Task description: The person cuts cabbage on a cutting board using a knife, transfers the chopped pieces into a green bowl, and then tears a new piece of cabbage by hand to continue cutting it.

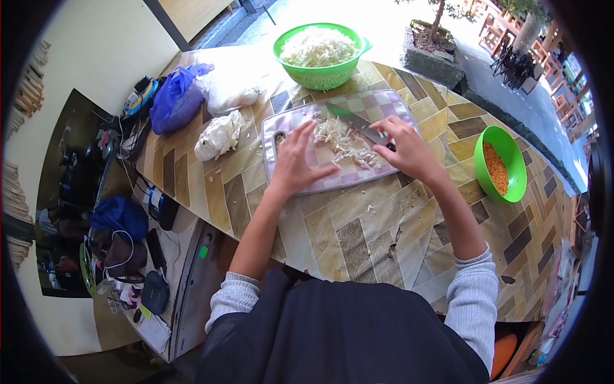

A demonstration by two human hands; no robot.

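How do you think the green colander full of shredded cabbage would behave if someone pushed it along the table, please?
The green colander would probably slide easily, as it looks like thin plastic. It seems light, since the shredded cabbage is loose. Being heaped to the rim, some shreds may spill if jolted.

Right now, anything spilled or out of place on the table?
Minor only: white shreds lie scattered off the cutting board, on the table near the right hand. The left hand rests on the board. Both green bowls sit upright.

sleeves: 2, light grey ribbed knit — pushed up the forearms | torso: dark navy apron | hands: bare
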